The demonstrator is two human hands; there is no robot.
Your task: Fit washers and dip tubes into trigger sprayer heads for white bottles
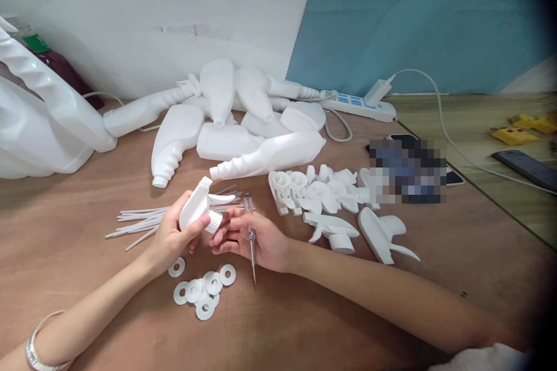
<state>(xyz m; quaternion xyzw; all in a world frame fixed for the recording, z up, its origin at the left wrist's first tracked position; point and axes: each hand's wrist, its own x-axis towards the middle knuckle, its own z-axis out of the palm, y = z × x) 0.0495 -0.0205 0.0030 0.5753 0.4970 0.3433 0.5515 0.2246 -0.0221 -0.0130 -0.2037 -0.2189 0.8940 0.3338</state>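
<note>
A white trigger spray head (194,207) is gripped in my left hand (173,237), its ribbed collar turned toward the right. Close beside that collar is my right hand (256,237), its fingers curled near it. A screwdriver (251,235) with a clear handle is tucked in my right hand, its tip pointing down toward the table. Whether the right fingertips touch the collar, I cannot tell. Below the hands lie several flat white ring washers (205,306). Thin white dip tubes (143,221) lie in a bundle behind my left hand.
White bottles (261,153) are heaped against the wall, with larger ones (47,93) at the left. More trigger spray heads (319,194) lie right of my hands. A power strip (359,105) with a plugged-in charger and cable stands behind; a phone (528,169) lies far right.
</note>
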